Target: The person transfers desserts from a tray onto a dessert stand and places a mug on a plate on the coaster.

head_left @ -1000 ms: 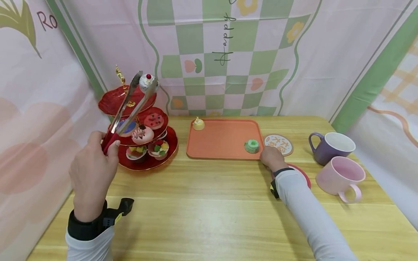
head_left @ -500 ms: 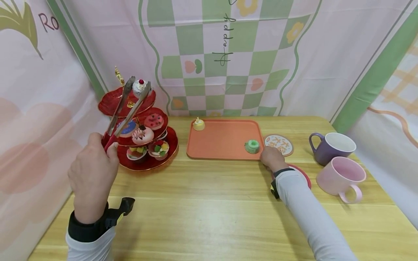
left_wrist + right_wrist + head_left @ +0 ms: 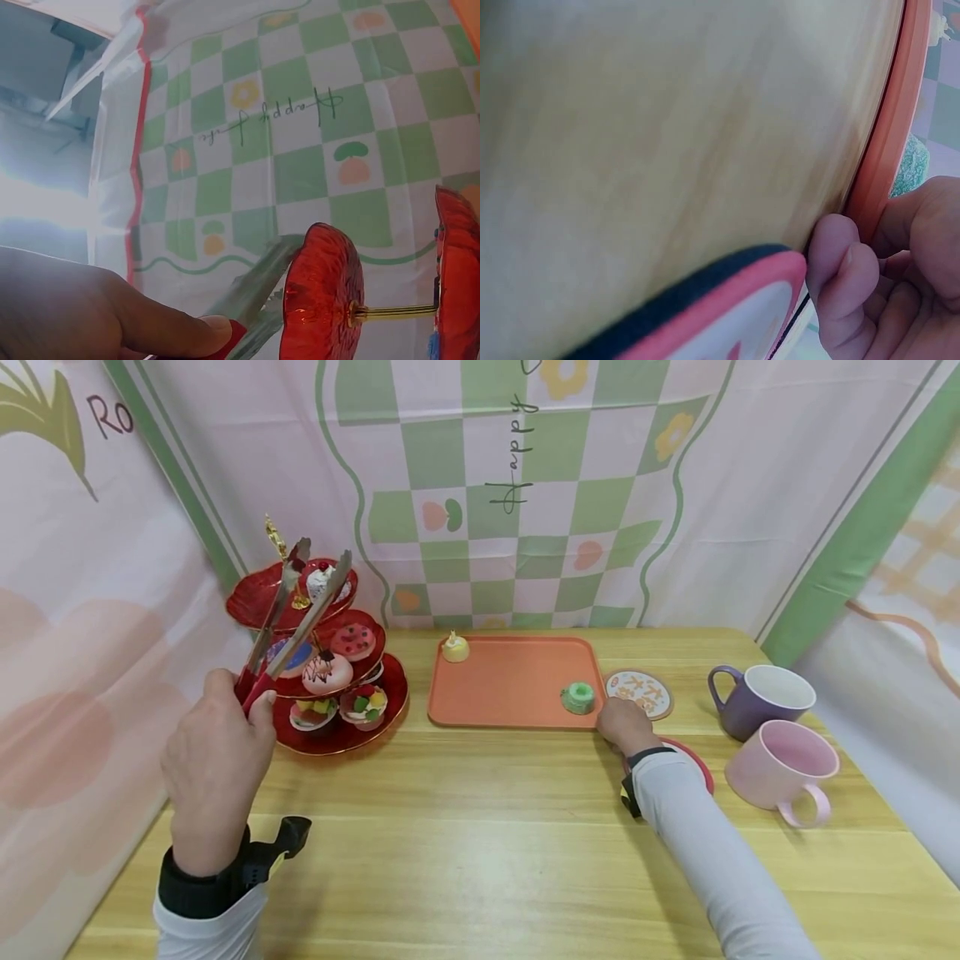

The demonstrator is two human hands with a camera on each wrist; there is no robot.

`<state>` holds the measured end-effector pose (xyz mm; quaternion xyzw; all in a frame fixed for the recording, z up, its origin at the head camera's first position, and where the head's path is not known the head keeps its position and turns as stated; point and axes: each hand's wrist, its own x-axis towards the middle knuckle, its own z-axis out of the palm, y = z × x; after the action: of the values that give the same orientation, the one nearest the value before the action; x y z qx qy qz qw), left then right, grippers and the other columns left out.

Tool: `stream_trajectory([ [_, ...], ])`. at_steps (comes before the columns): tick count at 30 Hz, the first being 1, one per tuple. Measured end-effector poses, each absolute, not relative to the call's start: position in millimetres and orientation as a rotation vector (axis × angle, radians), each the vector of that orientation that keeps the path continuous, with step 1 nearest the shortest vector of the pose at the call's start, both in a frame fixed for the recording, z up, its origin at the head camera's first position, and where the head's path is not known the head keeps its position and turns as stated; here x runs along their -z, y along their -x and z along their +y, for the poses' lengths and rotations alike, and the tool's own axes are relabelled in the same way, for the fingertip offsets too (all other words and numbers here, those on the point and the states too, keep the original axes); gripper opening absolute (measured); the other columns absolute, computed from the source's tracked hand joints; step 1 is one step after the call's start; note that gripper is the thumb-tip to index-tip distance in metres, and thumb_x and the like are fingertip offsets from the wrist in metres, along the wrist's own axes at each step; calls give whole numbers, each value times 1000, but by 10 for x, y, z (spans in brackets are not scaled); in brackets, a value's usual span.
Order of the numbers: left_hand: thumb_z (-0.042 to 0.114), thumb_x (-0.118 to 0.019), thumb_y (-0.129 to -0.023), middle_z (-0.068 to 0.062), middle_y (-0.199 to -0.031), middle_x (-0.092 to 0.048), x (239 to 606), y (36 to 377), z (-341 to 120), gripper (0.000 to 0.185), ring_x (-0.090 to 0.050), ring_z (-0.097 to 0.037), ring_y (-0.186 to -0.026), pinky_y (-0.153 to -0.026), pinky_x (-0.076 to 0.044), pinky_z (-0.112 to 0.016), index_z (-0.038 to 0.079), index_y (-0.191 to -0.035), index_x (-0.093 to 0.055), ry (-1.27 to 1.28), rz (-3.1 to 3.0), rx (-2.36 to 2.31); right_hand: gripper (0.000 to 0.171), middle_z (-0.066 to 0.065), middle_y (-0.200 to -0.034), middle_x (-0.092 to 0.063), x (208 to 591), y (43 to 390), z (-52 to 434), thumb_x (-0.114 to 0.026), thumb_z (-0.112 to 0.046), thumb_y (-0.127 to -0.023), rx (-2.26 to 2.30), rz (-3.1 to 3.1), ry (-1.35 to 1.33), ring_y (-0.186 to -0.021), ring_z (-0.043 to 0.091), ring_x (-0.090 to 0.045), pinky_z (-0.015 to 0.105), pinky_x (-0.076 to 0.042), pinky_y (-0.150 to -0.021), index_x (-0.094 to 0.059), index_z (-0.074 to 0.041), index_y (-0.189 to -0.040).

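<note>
My left hand (image 3: 217, 760) grips red-handled metal tongs (image 3: 306, 628), whose tips stand spread over the top tier of a red cake stand (image 3: 253, 597). A small white cream cake (image 3: 320, 581) with a red berry sits on that tier, between the tong arms. In the left wrist view, the top plate (image 3: 319, 300) hides the tong tips and the cake. My right hand (image 3: 626, 724) pinches the near right corner of an orange tray (image 3: 517, 681). A yellow cake (image 3: 455, 648) lies at the tray's back left, a green ring-shaped cake (image 3: 578, 697) towards its right.
Lower tiers bear doughnuts (image 3: 327, 672) and fruit cups (image 3: 363, 706). A round patterned coaster (image 3: 647, 693) lies right of the tray; a red-rimmed coaster (image 3: 697, 764) is partly under my right forearm. Purple (image 3: 757, 702) and pink mugs (image 3: 783, 764) stand at the right.
The white cake has come down onto the stand's top tier and the tongs have lowered. Their tips are spread wider and the cake is loose between them. My right hand has stayed put.
</note>
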<state>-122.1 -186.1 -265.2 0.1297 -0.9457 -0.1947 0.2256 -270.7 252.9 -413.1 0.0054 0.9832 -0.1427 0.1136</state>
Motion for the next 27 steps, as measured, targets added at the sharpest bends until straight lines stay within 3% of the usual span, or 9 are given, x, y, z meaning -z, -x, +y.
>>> stream_trajectory([
  [11, 28, -57, -92, -28, -85, -57, 2699, 1217, -1846, 41, -52, -39, -59, -49, -43, -48, -7, -111, -45, -298, -2562, 560, 24, 19, -82, -57, 4133, 2704, 2520, -38, -1, -90, 390, 2901, -3, -66, 28, -55, 31, -43, -50, -59, 2, -78],
  [22, 20, -65, -88, -27, -75, -56, 2810, 1259, -1797, 41, -49, -33, -49, -47, -45, -48, -9, -110, -46, -34, -2453, 557, 25, 20, -85, -58, 4137, 2709, 2517, -38, -2, -90, 380, 2908, -10, -68, 29, -55, 33, -44, -54, -60, 3, -80],
  [27, 20, -65, -88, -22, -76, -58, 2857, 1304, -1756, 40, -48, -28, -49, -43, -42, -38, -6, -113, -47, 36, -2495, 598, 26, 21, -84, -58, 4152, 2707, 2519, -37, -3, -90, 404, 2897, -37, -67, 28, -56, 33, -45, -53, -60, 3, -80],
])
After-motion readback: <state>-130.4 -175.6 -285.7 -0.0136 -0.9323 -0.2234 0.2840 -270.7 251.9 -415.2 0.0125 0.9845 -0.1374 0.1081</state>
